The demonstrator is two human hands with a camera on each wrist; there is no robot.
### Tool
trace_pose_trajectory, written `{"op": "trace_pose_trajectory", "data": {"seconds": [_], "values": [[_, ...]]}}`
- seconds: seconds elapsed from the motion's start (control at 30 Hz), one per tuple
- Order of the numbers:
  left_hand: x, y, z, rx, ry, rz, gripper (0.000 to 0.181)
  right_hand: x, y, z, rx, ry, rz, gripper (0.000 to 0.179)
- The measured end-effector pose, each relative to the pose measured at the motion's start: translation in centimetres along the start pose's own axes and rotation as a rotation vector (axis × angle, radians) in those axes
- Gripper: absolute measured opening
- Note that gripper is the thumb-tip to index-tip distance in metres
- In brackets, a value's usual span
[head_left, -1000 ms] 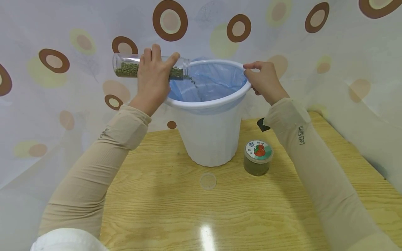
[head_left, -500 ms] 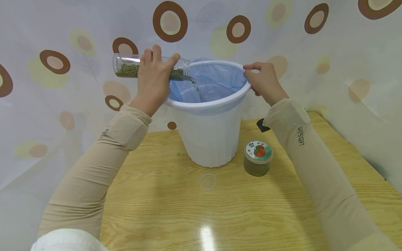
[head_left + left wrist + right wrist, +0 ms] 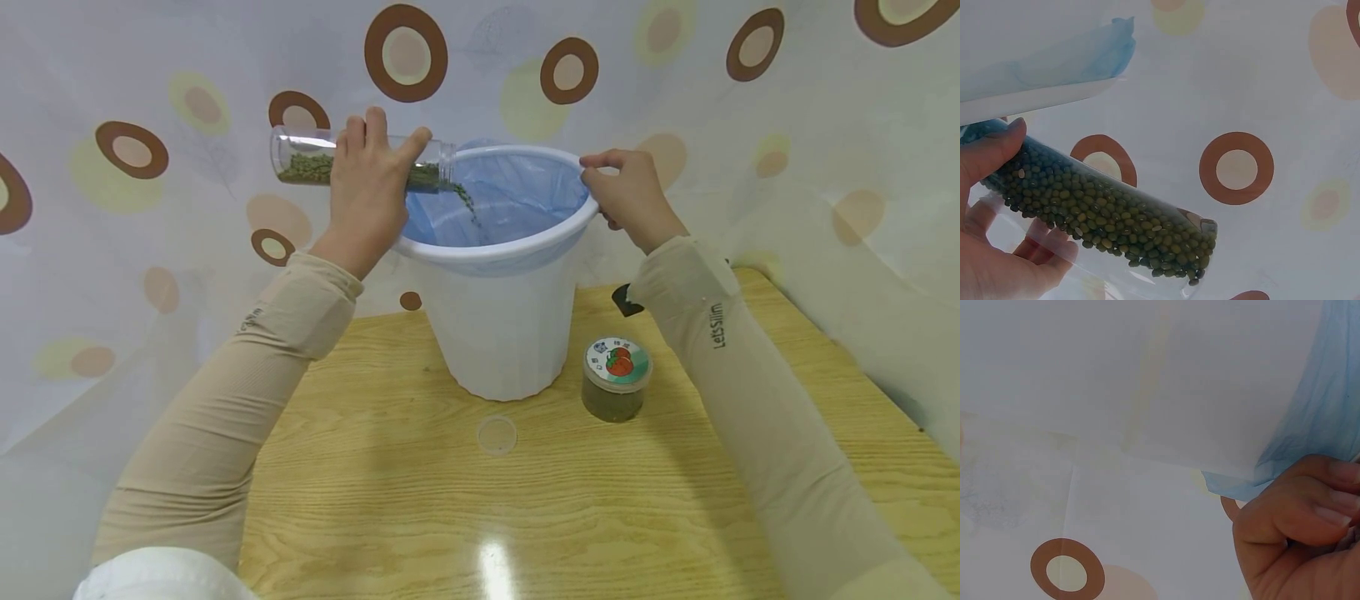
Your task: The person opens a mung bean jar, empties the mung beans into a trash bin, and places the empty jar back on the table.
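My left hand (image 3: 367,183) grips a clear plastic bottle (image 3: 288,143) tipped onto its side, its uncapped mouth over the rim of a white trash bin (image 3: 498,325). Green mung beans (image 3: 1129,222) lie along the bottle's lower side, and a thin stream of them falls into the bin. A blue bag (image 3: 525,187) lines the bin and folds over its rim. On the far side, my right hand (image 3: 630,192) pinches the rim and bag edge between thumb and fingers. The bin's bottom inside is hidden.
On the wooden table (image 3: 390,500), a lidded jar (image 3: 617,379) with a tomato picture stands right of the bin. A small clear disc (image 3: 497,435) lies in front of it. Behind the right sleeve is a black object (image 3: 627,300). A patterned wall sheet (image 3: 187,167) hangs behind.
Mung beans keep running out of the bottle, and the heap inside it has sunk a little. Both hands stay in nearly the same place.
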State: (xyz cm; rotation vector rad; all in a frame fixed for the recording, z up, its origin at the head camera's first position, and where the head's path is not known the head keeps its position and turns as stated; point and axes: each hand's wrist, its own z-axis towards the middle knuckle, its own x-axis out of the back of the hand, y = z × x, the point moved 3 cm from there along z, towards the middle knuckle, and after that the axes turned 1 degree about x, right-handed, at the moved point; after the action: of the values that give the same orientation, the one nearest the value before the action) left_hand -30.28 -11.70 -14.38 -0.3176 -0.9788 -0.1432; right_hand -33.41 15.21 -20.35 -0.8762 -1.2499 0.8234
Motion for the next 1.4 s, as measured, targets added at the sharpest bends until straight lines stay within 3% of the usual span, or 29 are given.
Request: {"op": "trace_pose_trajectory", "data": {"seconds": [1.4], "values": [[0.07,0.07,0.2,-0.009,0.001,0.019,0.071,-0.31,-0.28,-0.09,-0.016,-0.003,0.01,0.045]]}}
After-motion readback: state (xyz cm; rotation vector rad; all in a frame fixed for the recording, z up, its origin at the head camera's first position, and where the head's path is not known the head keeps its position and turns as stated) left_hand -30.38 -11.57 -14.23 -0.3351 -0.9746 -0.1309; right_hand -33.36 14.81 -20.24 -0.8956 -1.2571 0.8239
